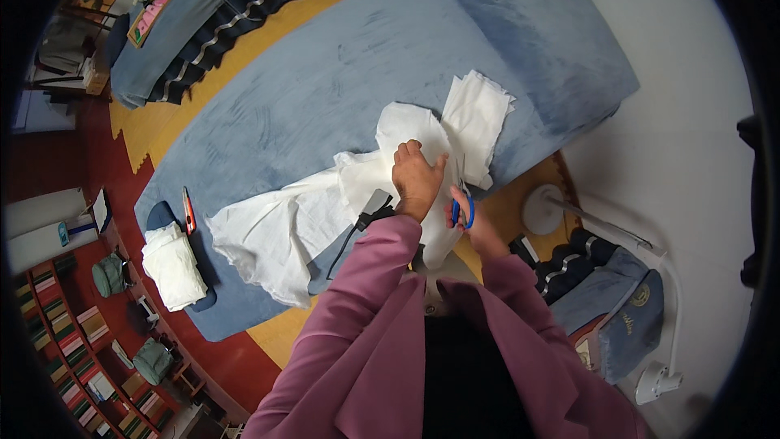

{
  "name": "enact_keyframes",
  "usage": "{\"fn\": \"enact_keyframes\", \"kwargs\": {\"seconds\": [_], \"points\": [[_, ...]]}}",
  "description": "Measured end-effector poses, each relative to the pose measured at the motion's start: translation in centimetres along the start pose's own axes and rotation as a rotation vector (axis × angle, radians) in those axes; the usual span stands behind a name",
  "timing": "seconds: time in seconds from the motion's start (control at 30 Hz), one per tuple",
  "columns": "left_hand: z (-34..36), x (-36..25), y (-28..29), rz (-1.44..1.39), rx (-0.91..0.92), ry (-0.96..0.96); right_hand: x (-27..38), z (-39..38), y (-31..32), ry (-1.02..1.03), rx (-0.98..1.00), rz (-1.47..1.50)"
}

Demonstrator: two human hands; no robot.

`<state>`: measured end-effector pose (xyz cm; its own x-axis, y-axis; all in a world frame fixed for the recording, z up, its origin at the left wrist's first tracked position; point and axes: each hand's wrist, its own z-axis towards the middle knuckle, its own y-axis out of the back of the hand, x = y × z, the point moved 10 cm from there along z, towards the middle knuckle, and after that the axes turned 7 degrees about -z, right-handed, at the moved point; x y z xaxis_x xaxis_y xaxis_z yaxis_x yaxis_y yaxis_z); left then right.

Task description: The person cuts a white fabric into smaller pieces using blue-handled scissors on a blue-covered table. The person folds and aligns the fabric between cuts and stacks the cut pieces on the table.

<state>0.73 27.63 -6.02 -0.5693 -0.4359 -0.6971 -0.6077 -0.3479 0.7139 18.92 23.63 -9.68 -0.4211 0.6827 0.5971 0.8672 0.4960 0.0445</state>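
A long piece of white cloth (pixel 280 215) lies across the blue-covered bed (pixel 325 89), and one end hangs over the near edge. My left hand (pixel 417 180) rests on this cloth with its thumb apart from the fingers; the fingertips are partly hard to see. A dark strap with a small grey device (pixel 376 205) is on my left wrist. Just to the right, my right hand (pixel 479 228) grips blue-handled scissors (pixel 463 210). Their blades point away from me, along the cloth's right edge. Beyond them sits a stack of white cloth pieces (pixel 478 118).
A red utility knife (pixel 188 210) lies at the bed's left end, near folded white cloth (pixel 174 268) on a dark blue cushion (pixel 162 215). A white lamp (pixel 543 208) stands to the right. Another blue-covered bed (pixel 183 24) is at the far left, and a bookshelf (pixel 73 333) stands lower left.
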Motion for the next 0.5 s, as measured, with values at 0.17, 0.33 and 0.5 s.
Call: {"fn": "enact_keyframes", "kwargs": {"seconds": [0.17, 0.33, 0.5], "points": [[3.1, -0.2, -6.2, 0.040, 0.059, 0.231, -0.9, -0.6, 3.1, 0.026, -0.044, 0.105], [4.0, 2.4, -7.3, 0.134, 0.144, 0.200, 1.3, -0.7, 3.5, 0.077, 0.109, 0.022], [1.9, 2.0, -1.8, -0.016, 0.044, 0.074, 5.9, -0.1, 1.3, 0.081, 0.431, -0.104]]}}
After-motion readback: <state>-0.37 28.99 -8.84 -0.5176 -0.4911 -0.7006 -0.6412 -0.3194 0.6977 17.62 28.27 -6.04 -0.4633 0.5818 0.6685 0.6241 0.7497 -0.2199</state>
